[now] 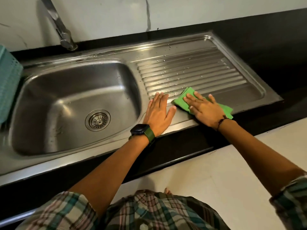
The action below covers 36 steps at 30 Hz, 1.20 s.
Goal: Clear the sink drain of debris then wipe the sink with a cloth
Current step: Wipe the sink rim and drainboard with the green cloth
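A view from above of a stainless steel sink (49,146) set into a dark worktop (274,47), with a person's two forearms reaching in from the near edge. The deep basin sits on the left; its round drain (97,120) looks free of debris, so the clearing part of the task seems done. To the right of the basin lies the ribbed drainboard (191,72), dotted with water droplets toward its far side.

The right hand (201,108) lies flat, fingers straight and spread, pressing a folded green cloth (181,100) onto the near part of the drainboard. The left hand (158,113) (a dark watch with a green strap on its wrist) rests flat with fingers extended on the steel just beside the cloth, holding nothing, between basin and drainboard.

The step in hand appears to be wiping the drainboard. To do it well, keep the palm's pressure even across the cloth, run strokes along the ribs rather than across them, and work toward the far droplets and then the basin, so water is pushed to the drain. The left hand serves best as a steadying brace.

A tap (64,34) rises at the far left; a teal basket (8,83) sits at the left edge.
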Tool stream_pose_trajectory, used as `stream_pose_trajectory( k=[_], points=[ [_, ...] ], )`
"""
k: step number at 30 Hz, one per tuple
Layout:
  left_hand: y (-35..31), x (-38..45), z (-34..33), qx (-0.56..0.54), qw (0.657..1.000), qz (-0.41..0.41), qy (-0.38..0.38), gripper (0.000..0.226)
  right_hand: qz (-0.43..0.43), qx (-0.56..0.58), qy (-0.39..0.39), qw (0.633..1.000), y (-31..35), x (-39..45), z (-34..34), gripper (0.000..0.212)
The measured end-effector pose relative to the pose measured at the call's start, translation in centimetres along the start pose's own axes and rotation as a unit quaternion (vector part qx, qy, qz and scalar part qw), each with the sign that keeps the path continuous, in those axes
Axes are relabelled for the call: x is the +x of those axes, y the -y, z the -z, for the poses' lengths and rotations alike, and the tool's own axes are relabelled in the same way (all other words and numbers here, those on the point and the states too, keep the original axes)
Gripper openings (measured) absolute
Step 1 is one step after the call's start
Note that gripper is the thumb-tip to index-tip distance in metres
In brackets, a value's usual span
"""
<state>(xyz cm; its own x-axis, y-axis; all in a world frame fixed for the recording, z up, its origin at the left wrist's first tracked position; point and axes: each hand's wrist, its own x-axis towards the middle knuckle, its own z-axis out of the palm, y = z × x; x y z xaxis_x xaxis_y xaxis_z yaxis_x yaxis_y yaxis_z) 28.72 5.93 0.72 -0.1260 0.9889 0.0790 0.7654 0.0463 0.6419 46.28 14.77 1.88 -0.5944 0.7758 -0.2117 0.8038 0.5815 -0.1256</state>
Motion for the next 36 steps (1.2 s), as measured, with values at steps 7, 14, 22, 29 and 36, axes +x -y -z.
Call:
stream_pose_trajectory(
  k=[7,14,22,29,36],
  points=[
    [-0.7,-0.2,-0.1,0.049,0.997,-0.045,-0.028,0.063,0.176,0.044,0.009,0.983,4.4,0.6,-0.1,0.056],
    [-0.8,-0.1,0.4,-0.012,0.998,-0.018,-0.061,0.068,0.251,0.143,0.014,0.957,7.5,1.6,0.1,0.036],
    [-0.7,-0.3,0.6,0.074,0.996,-0.049,-0.007,0.074,0.266,0.166,0.065,0.947,-0.4,0.9,1.4,0.036],
    [-0.1,0.4,0.1,0.027,0.999,-0.043,-0.002,0.071,0.179,0.194,0.034,0.964,-3.1,-0.1,2.4,0.027],
    [0.7,1.9,0.0,-0.181,0.976,0.098,-0.075,0.057,0.196,0.2,0.015,0.96,8.4,2.5,0.1,0.021]
  ],
)
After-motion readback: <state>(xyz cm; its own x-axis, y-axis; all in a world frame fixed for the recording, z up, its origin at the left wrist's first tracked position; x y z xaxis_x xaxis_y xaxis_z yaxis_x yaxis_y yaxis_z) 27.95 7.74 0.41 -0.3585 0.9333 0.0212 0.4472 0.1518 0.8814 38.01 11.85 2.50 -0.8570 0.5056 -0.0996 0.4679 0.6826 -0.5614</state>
